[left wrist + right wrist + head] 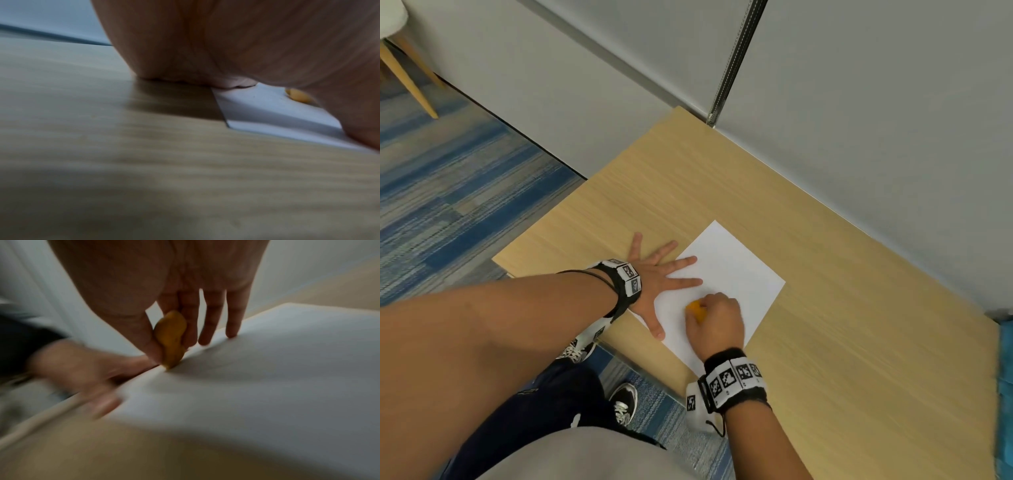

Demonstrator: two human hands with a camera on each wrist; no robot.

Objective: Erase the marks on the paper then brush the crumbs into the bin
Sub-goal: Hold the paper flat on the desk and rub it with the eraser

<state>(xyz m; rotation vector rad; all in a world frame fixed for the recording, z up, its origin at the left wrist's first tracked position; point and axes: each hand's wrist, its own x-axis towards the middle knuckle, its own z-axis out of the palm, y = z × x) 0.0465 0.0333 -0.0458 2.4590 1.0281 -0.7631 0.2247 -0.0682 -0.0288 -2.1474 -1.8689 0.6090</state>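
A white sheet of paper (736,270) lies on the wooden table (859,325) near its front edge. My left hand (657,277) lies flat with fingers spread, pressing the paper's left side down. My right hand (717,318) pinches a yellow-orange eraser (697,308) between thumb and fingers, its tip touching the paper. In the right wrist view the eraser (170,340) stands on end on the sheet (267,378), with the left hand (82,369) blurred beside it. The left wrist view shows the palm (226,48), a paper corner (257,110) and the eraser (298,97). No marks on the paper are discernible.
A grey partition wall (859,120) borders the table's far side. Something blue (1005,394) shows at the right edge of the table. Blue striped carpet (448,205) and my shoes (625,401) lie below the table's front edge. A wooden chair leg (407,78) stands far left.
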